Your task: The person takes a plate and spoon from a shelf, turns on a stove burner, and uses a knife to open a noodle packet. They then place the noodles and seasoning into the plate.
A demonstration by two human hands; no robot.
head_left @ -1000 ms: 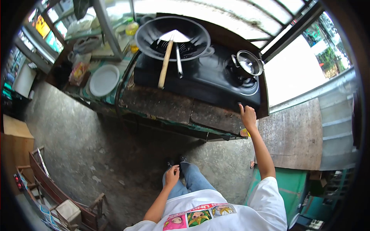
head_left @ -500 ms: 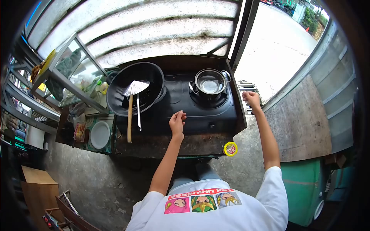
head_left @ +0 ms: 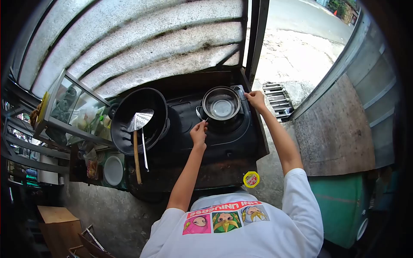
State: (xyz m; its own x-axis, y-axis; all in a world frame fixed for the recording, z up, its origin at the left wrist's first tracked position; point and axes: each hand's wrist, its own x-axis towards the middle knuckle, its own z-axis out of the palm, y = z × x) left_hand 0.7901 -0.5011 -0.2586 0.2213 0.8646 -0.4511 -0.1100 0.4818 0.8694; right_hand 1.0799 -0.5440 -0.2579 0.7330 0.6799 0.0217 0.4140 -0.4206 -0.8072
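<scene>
A small steel pot (head_left: 223, 104) with two loop handles sits on the right burner of the black gas stove (head_left: 180, 112). My right hand (head_left: 256, 99) is closed at the pot's right handle, its fingertips against the metal. Just below the left handle, my left hand (head_left: 198, 134) has its fingers pinched together; whatever is between them is too small to make out. On the stove's left stands a large black wok (head_left: 122, 129). Across the wok lie a wooden-handled spatula (head_left: 136, 150) and a metal skimmer (head_left: 144, 142).
A yellow-rimmed round container (head_left: 251, 179) is at the counter's front right edge. On the left are a white plate (head_left: 113, 170) and a glass display case (head_left: 77, 109). A plywood board (head_left: 335, 129) leans at right, above a green box (head_left: 335, 202).
My right hand has moved left and in to the pot's right handle. My left hand has come close below the left handle. The view has shifted; the pot stays on the burner.
</scene>
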